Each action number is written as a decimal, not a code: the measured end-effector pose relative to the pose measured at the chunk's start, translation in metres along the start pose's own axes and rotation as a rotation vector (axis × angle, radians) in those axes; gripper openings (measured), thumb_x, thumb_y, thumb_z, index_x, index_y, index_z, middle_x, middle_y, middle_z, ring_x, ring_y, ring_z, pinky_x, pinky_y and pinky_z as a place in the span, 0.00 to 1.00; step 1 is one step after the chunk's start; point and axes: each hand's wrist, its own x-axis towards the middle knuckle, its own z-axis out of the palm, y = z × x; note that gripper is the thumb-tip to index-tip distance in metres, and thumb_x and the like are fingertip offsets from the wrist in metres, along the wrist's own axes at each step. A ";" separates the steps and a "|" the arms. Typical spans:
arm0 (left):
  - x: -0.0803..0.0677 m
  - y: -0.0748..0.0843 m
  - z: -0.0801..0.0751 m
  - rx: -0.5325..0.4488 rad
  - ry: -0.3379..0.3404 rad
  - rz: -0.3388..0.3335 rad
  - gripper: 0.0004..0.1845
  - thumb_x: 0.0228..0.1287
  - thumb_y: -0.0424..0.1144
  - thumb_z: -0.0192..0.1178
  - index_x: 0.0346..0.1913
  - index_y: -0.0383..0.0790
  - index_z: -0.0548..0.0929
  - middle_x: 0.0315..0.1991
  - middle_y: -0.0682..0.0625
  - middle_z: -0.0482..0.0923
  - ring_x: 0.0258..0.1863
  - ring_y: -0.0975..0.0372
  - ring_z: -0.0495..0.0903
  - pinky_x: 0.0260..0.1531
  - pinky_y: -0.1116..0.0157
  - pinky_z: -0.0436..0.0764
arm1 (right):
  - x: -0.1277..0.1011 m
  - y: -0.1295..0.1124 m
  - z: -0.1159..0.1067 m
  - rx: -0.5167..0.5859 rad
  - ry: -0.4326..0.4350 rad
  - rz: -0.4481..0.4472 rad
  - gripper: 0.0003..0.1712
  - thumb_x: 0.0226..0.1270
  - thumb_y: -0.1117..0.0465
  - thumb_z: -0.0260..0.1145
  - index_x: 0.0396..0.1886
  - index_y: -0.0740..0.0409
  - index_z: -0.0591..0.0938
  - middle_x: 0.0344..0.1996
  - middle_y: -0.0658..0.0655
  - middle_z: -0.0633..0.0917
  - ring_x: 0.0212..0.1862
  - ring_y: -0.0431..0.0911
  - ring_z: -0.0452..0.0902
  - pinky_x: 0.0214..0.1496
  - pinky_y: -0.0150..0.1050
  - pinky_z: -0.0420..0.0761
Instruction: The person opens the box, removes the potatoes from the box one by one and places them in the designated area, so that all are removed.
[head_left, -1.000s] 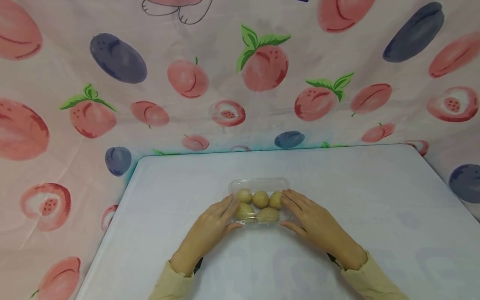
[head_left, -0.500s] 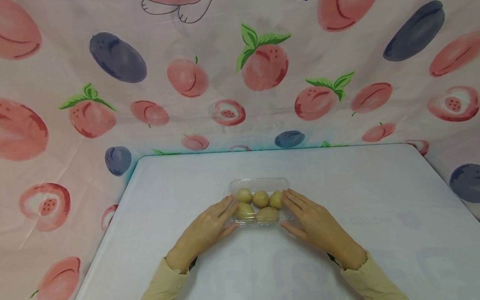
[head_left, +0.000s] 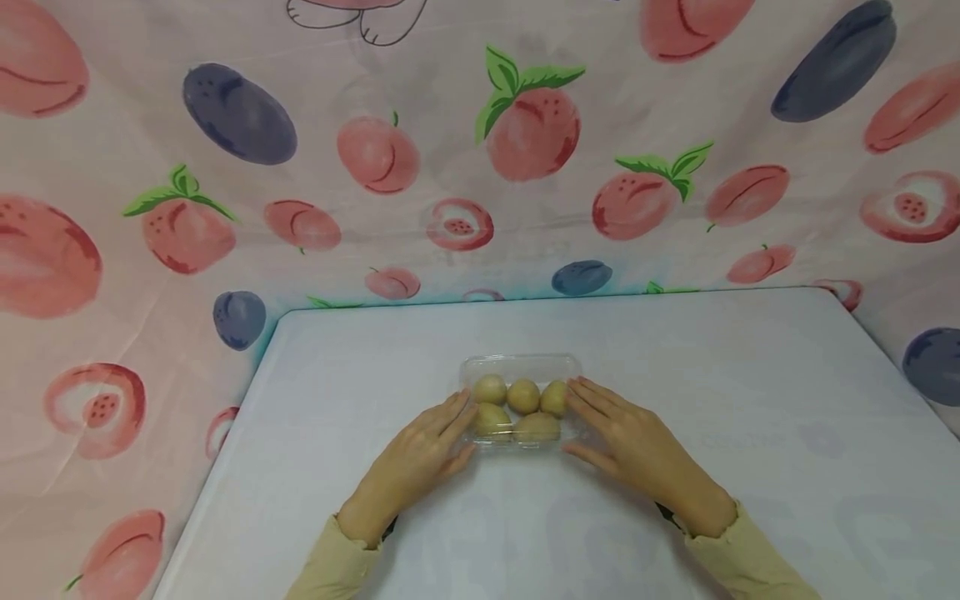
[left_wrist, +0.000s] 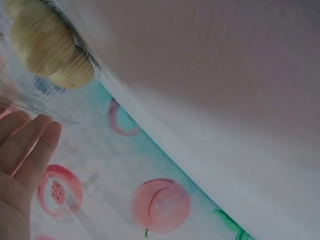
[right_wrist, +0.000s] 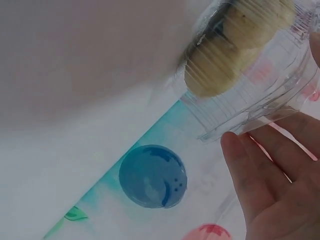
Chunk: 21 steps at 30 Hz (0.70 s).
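Hands of one person rest on a pale table (head_left: pixel 750 375), one on each side of a clear plastic box (head_left: pixel 522 367) that sits near the middle of the tabletop. Five small yellow-brown fruits (head_left: pixel 522 396) lie inside the box, three in the far row and two in the near row. From the head view, the left hand (head_left: pixel 420 454) lies flat with straight fingers along the box's left side, fingertips touching its wall. The right hand (head_left: pixel 626 442) mirrors it on the right side, fingers straight and laid against the wall, thumb spread toward the near edge. Neither hand curls around the box; both are relaxed and simply touch it. Pale yellow sleeves (head_left: pixel 738 562) cover both wrists. The left wrist view shows fingertips (left_wrist: pixel 40 140) beside the ribbed clear wall, with fruit visible through it. The right wrist view shows the same from the other side. Behind and around the table hangs a pink cloth (head_left: pixel 225 208) printed with peaches and dark blue plums.
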 end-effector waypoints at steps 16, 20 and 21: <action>-0.002 0.001 0.001 -0.041 0.009 -0.032 0.30 0.55 0.40 0.74 0.59 0.29 0.79 0.59 0.36 0.79 0.58 0.51 0.81 0.56 0.59 0.82 | 0.006 0.001 -0.003 -0.122 -0.002 -0.120 0.39 0.77 0.39 0.49 0.55 0.73 0.81 0.55 0.70 0.82 0.58 0.59 0.80 0.52 0.49 0.85; -0.002 0.001 0.000 -0.064 0.009 -0.043 0.30 0.56 0.39 0.74 0.59 0.29 0.79 0.60 0.36 0.79 0.59 0.51 0.81 0.56 0.58 0.82 | 0.009 0.001 -0.002 -0.196 0.039 -0.194 0.42 0.80 0.40 0.37 0.51 0.74 0.82 0.50 0.70 0.85 0.54 0.60 0.83 0.44 0.48 0.87; -0.001 0.001 0.000 -0.071 0.009 -0.046 0.29 0.56 0.39 0.74 0.59 0.29 0.79 0.60 0.36 0.79 0.59 0.51 0.80 0.56 0.58 0.82 | 0.010 0.001 -0.002 -0.208 0.046 -0.205 0.41 0.80 0.41 0.37 0.50 0.74 0.82 0.49 0.70 0.85 0.53 0.60 0.83 0.42 0.47 0.88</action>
